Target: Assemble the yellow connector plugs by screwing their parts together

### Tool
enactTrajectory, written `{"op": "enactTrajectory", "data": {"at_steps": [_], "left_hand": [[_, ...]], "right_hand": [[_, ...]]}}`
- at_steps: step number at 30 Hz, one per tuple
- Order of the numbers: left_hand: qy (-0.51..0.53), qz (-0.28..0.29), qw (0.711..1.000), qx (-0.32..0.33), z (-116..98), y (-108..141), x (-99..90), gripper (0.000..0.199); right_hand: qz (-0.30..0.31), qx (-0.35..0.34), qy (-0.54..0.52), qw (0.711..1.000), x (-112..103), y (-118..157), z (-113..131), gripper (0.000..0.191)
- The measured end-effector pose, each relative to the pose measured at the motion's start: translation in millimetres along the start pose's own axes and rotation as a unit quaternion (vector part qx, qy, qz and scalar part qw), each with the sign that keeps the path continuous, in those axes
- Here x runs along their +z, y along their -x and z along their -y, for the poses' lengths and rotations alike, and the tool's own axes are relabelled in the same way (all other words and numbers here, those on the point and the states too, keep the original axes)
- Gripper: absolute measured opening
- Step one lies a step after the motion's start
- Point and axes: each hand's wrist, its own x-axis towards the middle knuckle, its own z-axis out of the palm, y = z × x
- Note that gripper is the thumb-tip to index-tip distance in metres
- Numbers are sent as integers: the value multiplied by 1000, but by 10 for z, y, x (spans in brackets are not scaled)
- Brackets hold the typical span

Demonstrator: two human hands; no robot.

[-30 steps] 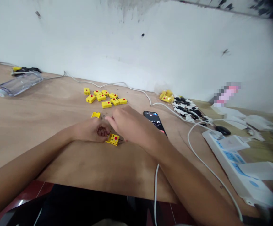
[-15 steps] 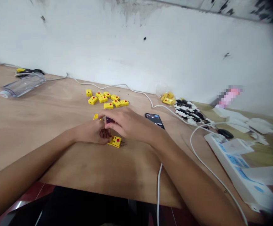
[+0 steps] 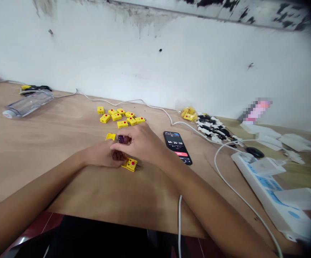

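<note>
Over the table my right hand (image 3: 141,141) is closed, thumb and fingers pinching the short dark purple handle (image 3: 121,139) of what looks like a screwdriver. Its lower end is hidden behind the hands. Just below, my left hand (image 3: 104,154) has its fingers curled in at the left end of a yellow two-pin plug (image 3: 131,164) with a red dot, whose metal pins point right. The exact grip on the plug is partly hidden. Beyond the left knuckles lies a loose yellow shell piece (image 3: 110,137).
Several yellow plugs (image 3: 116,116) lie grouped behind the hands. A phone (image 3: 177,147) showing a timer is to the right, near a white cable (image 3: 219,168) and a power strip (image 3: 270,193). Bagged yellow parts (image 3: 189,114), black-and-white pieces (image 3: 214,128) and a clear bottle (image 3: 29,104) stand farther off.
The view has shifted slightly, and more of the phone now shows beside my right forearm. My right hand has turned a little on the purple handle; the plug stays by my left fingers.
</note>
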Motion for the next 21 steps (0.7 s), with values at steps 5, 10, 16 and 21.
{"op": "enactTrajectory", "data": {"at_steps": [5, 10, 16, 21], "left_hand": [[45, 32, 998, -25, -102, 13, -34, 16], [84, 60, 991, -87, -157, 11, -54, 19], [90, 60, 990, -88, -136, 14, -42, 21], [90, 63, 991, -71, -128, 29, -42, 21]], "right_hand": [[-34, 9, -54, 998, -33, -1, -103, 24], [-181, 77, -114, 974, -206, -21, -287, 24], [-183, 87, -154, 967, -17, -96, -593, 12], [-127, 94, -148, 976, 143, -86, -617, 3]]}}
